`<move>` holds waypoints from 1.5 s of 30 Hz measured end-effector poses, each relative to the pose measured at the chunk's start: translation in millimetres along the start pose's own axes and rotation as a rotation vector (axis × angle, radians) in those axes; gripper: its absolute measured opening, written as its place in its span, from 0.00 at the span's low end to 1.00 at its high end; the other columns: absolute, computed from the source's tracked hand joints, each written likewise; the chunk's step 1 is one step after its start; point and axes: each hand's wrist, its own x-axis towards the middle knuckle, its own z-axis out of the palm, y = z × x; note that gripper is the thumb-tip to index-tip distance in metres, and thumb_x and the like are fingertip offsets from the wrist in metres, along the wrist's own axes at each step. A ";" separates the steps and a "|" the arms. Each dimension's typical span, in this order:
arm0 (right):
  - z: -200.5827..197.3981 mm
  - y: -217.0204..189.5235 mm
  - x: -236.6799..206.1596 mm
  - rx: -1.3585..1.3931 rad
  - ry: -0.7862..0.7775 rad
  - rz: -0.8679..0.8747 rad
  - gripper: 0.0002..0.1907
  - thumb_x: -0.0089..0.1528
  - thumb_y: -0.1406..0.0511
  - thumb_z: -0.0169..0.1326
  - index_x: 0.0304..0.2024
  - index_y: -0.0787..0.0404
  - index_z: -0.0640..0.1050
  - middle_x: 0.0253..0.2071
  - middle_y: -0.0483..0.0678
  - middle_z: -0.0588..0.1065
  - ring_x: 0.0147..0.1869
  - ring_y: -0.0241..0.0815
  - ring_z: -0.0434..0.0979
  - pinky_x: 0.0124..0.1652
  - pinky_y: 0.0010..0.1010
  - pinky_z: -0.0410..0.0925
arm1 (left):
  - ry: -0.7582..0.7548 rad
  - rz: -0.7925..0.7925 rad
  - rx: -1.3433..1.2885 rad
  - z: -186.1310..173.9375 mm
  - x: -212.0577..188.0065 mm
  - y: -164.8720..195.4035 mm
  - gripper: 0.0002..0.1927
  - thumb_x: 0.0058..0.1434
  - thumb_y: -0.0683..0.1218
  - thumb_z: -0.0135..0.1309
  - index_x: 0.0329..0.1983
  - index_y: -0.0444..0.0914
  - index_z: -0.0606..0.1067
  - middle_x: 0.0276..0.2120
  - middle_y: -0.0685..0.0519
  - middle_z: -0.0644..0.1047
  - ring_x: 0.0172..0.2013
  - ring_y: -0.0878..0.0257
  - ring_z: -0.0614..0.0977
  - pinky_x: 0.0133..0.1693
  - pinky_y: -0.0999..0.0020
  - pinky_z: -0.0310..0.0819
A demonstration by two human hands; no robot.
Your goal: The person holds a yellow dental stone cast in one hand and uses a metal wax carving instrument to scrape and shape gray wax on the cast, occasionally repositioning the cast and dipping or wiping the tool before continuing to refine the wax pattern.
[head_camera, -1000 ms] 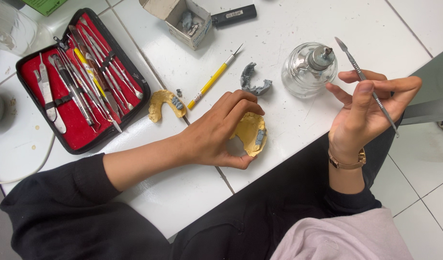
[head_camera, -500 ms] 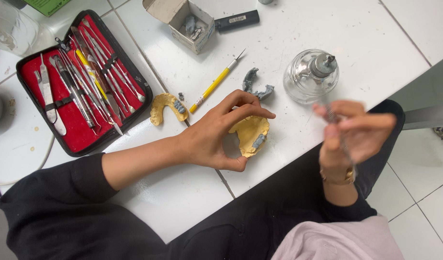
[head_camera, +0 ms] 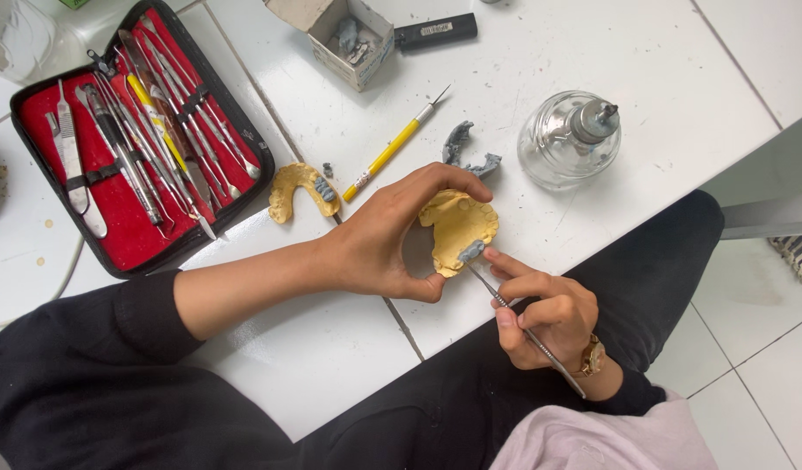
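Note:
My left hand point(head_camera: 385, 237) grips a yellow plaster dental cast point(head_camera: 458, 228) between thumb and fingers, just above the white table's front edge. A small grey wax patch point(head_camera: 471, 251) sits on the cast's near side. My right hand point(head_camera: 540, 315) holds a thin metal carving instrument point(head_camera: 525, 329) like a pen, its tip touching that grey patch. A second yellow cast point(head_camera: 298, 187) with a grey bit lies on the table to the left of my left hand.
An open red-lined case of metal instruments point(head_camera: 131, 139) lies far left. A yellow-handled knife point(head_camera: 392, 148), a grey wax piece point(head_camera: 465, 152), a glass spirit lamp point(head_camera: 571, 139), a small cardboard box point(head_camera: 344, 35) and a black lighter point(head_camera: 436, 30) are on the white tiled table point(head_camera: 540, 61).
My right hand came down from beside the spirit lamp to the cast and brought the instrument's tip onto the grey patch. My left hand kept hold of the cast.

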 end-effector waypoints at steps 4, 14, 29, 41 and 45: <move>-0.7 1.5 -0.3 -0.011 -0.002 -0.001 0.14 0.59 0.75 0.53 0.36 0.60 0.60 0.31 0.52 0.77 0.52 0.62 0.83 0.43 0.36 0.82 | 0.006 0.002 -0.015 -0.7 1.7 1.2 0.41 0.46 0.42 0.64 0.66 0.37 0.64 0.61 0.47 0.71 0.65 0.53 0.75 0.71 0.60 0.70; -1.1 0.9 1.6 -0.038 0.005 0.006 0.13 0.60 0.74 0.54 0.34 0.60 0.61 0.32 0.52 0.77 0.51 0.60 0.84 0.42 0.35 0.82 | 0.003 0.004 -0.025 -2.6 3.6 4.0 0.41 0.45 0.41 0.63 0.65 0.37 0.65 0.61 0.47 0.72 0.65 0.53 0.76 0.71 0.60 0.71; -0.9 3.1 2.9 -0.026 0.015 -0.017 0.12 0.59 0.75 0.54 0.34 0.60 0.62 0.31 0.53 0.78 0.50 0.59 0.84 0.41 0.33 0.82 | 0.003 0.009 -0.020 -0.5 5.6 3.4 0.41 0.44 0.41 0.62 0.65 0.36 0.65 0.60 0.47 0.72 0.64 0.53 0.76 0.70 0.59 0.71; -1.0 1.7 6.4 -0.089 0.003 -0.043 0.12 0.59 0.75 0.54 0.32 0.59 0.63 0.31 0.51 0.78 0.51 0.60 0.84 0.39 0.31 0.82 | 0.005 0.019 -0.026 -0.5 6.8 2.4 0.40 0.44 0.41 0.62 0.65 0.36 0.65 0.60 0.47 0.72 0.64 0.53 0.76 0.70 0.59 0.71; -2.0 1.4 7.3 -0.075 -0.001 -0.046 0.12 0.59 0.74 0.54 0.33 0.59 0.63 0.32 0.52 0.78 0.50 0.58 0.84 0.40 0.32 0.82 | 0.000 0.012 -0.025 -1.0 7.0 2.2 0.41 0.44 0.41 0.62 0.65 0.36 0.65 0.60 0.47 0.72 0.64 0.53 0.76 0.70 0.59 0.71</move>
